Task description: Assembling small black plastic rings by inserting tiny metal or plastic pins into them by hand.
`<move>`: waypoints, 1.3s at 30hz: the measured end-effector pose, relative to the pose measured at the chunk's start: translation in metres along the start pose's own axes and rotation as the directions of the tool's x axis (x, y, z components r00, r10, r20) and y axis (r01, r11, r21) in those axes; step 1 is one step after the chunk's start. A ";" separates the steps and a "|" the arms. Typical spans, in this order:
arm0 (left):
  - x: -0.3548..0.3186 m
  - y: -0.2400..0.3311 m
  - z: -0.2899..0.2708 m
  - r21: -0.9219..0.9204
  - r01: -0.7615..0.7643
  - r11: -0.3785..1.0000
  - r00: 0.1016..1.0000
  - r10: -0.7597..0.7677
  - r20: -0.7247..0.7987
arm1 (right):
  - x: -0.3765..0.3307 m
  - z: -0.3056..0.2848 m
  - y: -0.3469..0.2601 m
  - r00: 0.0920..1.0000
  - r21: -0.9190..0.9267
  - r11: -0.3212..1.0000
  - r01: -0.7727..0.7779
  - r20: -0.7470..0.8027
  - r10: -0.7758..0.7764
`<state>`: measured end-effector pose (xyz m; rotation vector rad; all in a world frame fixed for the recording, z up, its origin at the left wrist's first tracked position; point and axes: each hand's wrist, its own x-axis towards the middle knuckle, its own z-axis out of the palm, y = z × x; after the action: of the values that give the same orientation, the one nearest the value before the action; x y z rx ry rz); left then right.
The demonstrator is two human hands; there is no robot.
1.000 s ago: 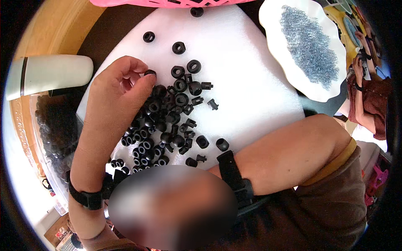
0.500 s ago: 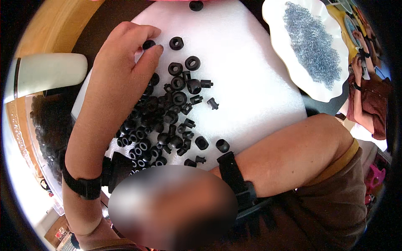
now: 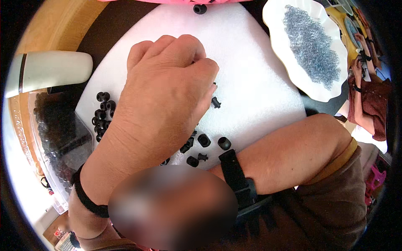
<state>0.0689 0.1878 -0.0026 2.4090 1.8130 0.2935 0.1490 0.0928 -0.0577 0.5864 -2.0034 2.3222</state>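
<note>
Sorting through black bushings (image 3: pixel 204 140) heaped on the white foam pad (image 3: pixel 255 83), left hand (image 3: pixel 167 92) curled knuckles-up over the pile, contents hidden so grip unconfirmed; right hand out of view; next move likely needs a fingertip pinch on one piece.

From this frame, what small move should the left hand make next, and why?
Probably lift clear with whatever it pinched: the left hand is curled, fingertips down, over the black rubber grommets on the white foam sheet, hiding most of the pile. The right hand is blurred out.

Left hand (image 3: pixel 167 92) covers black rubber parts (image 3: pixel 101 115) on white foam sheet (image 3: pixel 255 88).
</note>
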 end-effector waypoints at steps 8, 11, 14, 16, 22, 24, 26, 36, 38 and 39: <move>0.007 0.008 0.011 0.171 -0.054 0.984 0.998 0.055 -0.001 | 0.004 0.000 0.005 0.997 -0.049 0.997 0.053 -0.048 -0.055; -0.005 0.007 -0.001 0.212 -0.033 0.977 0.999 0.037 -0.014 | 0.015 0.011 0.005 0.995 -0.060 0.993 0.100 -0.009 -0.101; -0.027 0.008 -0.045 0.024 0.131 0.991 0.988 -0.128 -0.090 | 0.004 0.001 -0.001 0.990 -0.077 0.989 0.129 0.069 -0.123; -0.059 0.006 -0.067 -0.310 0.285 0.907 0.920 -0.349 -0.177 | 0.005 -0.017 -0.017 0.981 -0.061 0.996 0.069 0.183 -0.057; -0.155 0.017 -0.092 -0.819 0.326 0.472 0.502 -0.820 -0.273 | 0.011 -0.033 -0.035 0.999 0.054 0.998 -0.014 -0.035 0.016; -0.173 0.021 -0.082 -0.874 0.267 0.406 0.412 -0.868 -0.277 | 0.015 -0.043 -0.052 0.995 0.090 0.994 -0.060 -0.078 0.067; -0.187 0.022 -0.079 -0.888 0.251 0.386 0.433 -0.865 -0.254 | 0.014 -0.050 -0.070 0.983 0.195 0.980 -0.032 -0.170 0.066; -0.158 0.034 -0.098 -0.864 -0.028 0.502 0.656 -0.643 -0.395 | -0.006 -0.062 -0.114 0.906 0.112 0.985 0.127 -0.417 -0.070; -0.142 0.039 -0.097 -0.803 0.005 0.596 0.648 -0.614 -0.451 | -0.010 -0.065 -0.110 0.879 0.098 0.976 0.194 -0.459 -0.129; -0.138 0.040 -0.100 -0.781 0.039 0.624 0.670 -0.596 -0.443 | -0.013 -0.065 -0.111 0.876 0.097 0.975 0.199 -0.464 -0.132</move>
<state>0.0475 0.0417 0.0911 1.3867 1.7970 1.6743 0.1720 0.1779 0.0370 0.1757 -1.5251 2.2444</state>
